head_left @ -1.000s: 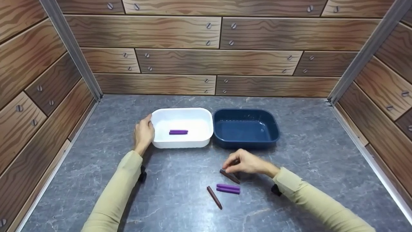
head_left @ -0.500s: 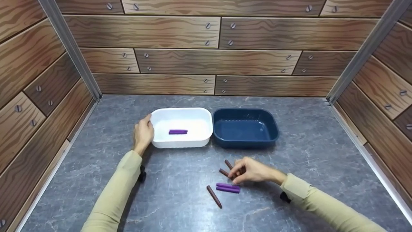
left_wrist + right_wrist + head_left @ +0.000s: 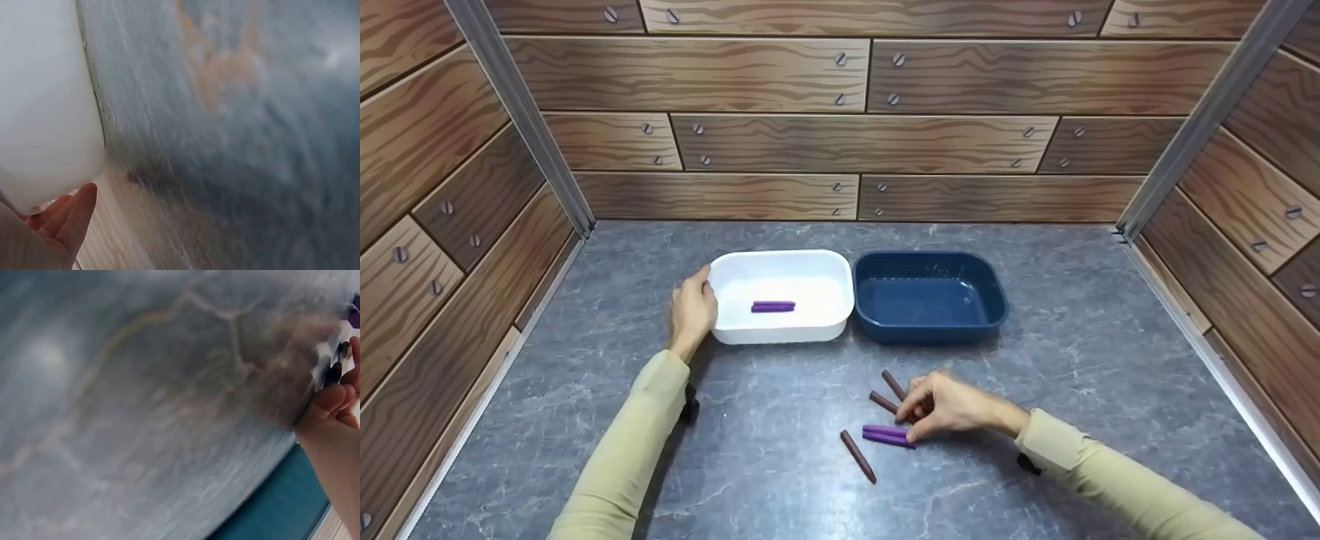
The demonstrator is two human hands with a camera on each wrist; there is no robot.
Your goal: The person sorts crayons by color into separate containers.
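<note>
- head: the white bin [image 3: 780, 335] and blue bin [image 3: 930, 334] stand side by side toward the far edge of the table [image 3: 750, 450], long sides roughly along it.
- a purple pair of sticks [image 3: 772, 307] lies on the white bin's floor; the blue bin shows a dark, glinting floor.
- the left hand [image 3: 692, 311] rests on the white bin's left wall, unclenched, probably steadying it.
- toward the table's near edge, out of view, lie two more purple sticks [image 3: 877, 433] and three brown sticks [image 3: 858, 456], two of these partly behind the right hand [image 3: 952, 403].
- the right hand's thumb is at the purple sticks' right end; it works low, likely because they lie flat. whether it grasps any, i cannot tell.
- left wrist: fairly straight fingers lie against the bin's rounded corner.
- right wrist: curled fingers, purple just beside; contact unclear.
</note>
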